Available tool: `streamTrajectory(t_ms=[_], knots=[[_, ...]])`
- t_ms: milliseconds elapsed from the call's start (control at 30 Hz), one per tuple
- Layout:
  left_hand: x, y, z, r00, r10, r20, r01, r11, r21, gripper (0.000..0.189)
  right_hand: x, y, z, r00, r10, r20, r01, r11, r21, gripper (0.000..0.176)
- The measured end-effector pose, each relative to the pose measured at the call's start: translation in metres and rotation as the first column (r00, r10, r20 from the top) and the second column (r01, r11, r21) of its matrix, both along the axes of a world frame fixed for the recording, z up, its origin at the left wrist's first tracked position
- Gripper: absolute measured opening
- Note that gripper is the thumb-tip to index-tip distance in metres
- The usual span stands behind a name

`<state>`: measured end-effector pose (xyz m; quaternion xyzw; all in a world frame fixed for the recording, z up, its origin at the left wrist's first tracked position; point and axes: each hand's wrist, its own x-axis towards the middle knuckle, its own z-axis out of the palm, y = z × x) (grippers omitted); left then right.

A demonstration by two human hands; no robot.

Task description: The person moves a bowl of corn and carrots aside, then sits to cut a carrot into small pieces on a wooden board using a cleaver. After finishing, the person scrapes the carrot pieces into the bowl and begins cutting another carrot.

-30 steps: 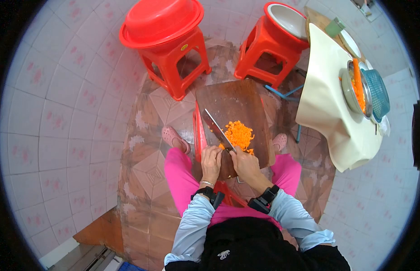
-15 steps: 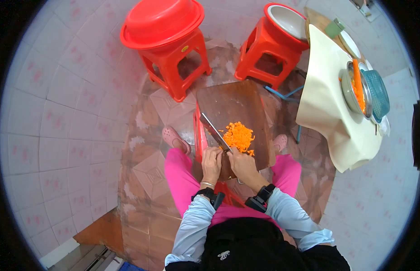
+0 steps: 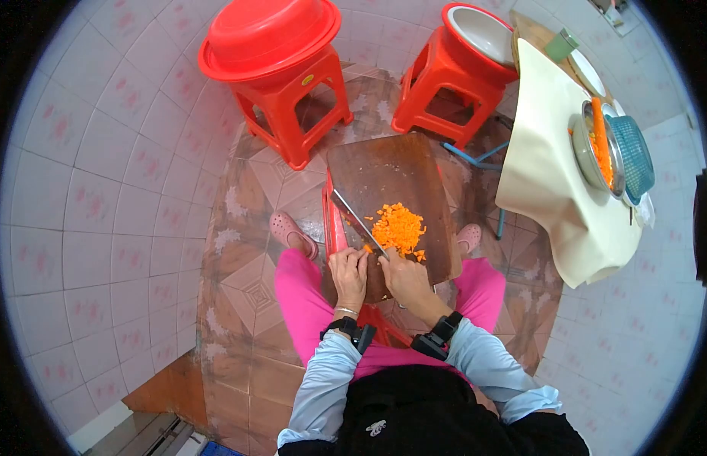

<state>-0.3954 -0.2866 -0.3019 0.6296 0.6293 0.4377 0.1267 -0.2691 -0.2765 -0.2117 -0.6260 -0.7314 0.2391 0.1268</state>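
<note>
A brown wooden cutting board (image 3: 369, 163) lies between my knees. On it, right of the blade, is a heap of diced carrot (image 3: 399, 228). My right hand (image 3: 408, 281) is wrapped round the handle of a kitchen knife (image 3: 356, 220), whose broad blade points up and left across the board. Left of the blade, the curled fingers of my left hand (image 3: 348, 275) press down on the board. A small carrot piece (image 3: 368, 248) shows at these fingertips; the rest of it is hidden under the hand.
Two red stools (image 3: 296, 99) (image 3: 452, 91) stand beyond the board, bearing a red basin (image 3: 270, 38) and a white-lined bowl (image 3: 481, 34). At right, a cream-covered table (image 3: 547, 152) holds a metal bowl with carrots (image 3: 599, 144) and a teal basket (image 3: 633, 159).
My left hand has shifted slightly left and down, away from the blade, so the carrot piece at its fingertips now shows. The knife has moved slightly left.
</note>
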Motion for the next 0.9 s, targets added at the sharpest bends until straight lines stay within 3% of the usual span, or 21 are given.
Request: streamTrajectory(t_ms=[133,333,400,533,600,900], knots=[[-0.0025,0.0023,-0.0001,1.000,0.001,-0.005,-0.001,1.000,0.010,0.017,-0.0003,-0.0001,-0.0034,0.998,0.006,0.055,-0.004,0.999,-0.046,0.020],[-0.0003,0.0011,-0.0016,1.000,0.001,-0.004,-0.001,1.000,0.018,0.014,-0.0003,0.0004,0.0023,0.999,0.016,-0.039,-0.014,0.999,0.051,0.021],[-0.0024,0.0018,-0.0035,1.000,0.004,-0.007,-0.004,1.000,0.025,0.014,-0.0026,0.0018,-0.0042,0.998,0.029,0.065,-0.025,0.998,-0.050,0.021],[-0.0022,0.0004,-0.0030,1.000,-0.005,0.014,0.005,1.000,0.008,0.015,0.0009,-0.0001,0.0031,0.998,0.023,0.064,-0.019,0.998,-0.066,0.022],[0.0004,0.0004,-0.0026,0.999,-0.005,0.036,0.004,1.000,0.018,0.016,0.0018,-0.0016,0.0036,0.999,0.007,-0.041,-0.005,1.000,0.028,0.019],[-0.0001,0.0016,-0.0033,0.995,0.010,0.098,-0.012,1.000,0.013,0.015,-0.0045,0.0005,0.0028,0.999,-0.008,-0.054,0.009,1.000,0.022,0.019]])
